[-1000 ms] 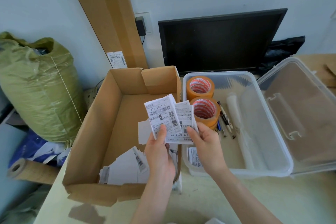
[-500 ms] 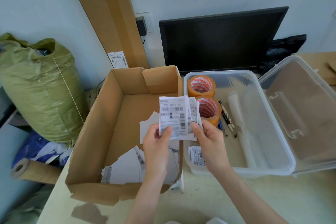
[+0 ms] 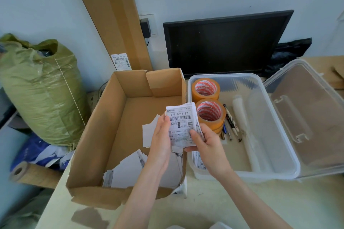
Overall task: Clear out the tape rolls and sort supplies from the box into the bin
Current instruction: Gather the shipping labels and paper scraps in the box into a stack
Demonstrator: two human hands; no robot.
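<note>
Already the two tape rolls [image 3: 208, 102] sit in the bin [image 3: 279, 171] just right of the grip, beside pens [image 3: 230, 122]. Both hands, left [image 3: 162, 135] and right [image 3: 206, 141], pinch a label stack [image 3: 181, 124] over the box [image 3: 89, 154] edge; more loose labels [image 3: 134, 171] lie below-left, probably unsorted.

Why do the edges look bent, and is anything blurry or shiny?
Head view: wide-angle lens bows the monitor and leaning cardboard; corners go soft, while the labels in the hands stay readable; soft, even light, faint sheen on the clear lid.
</note>
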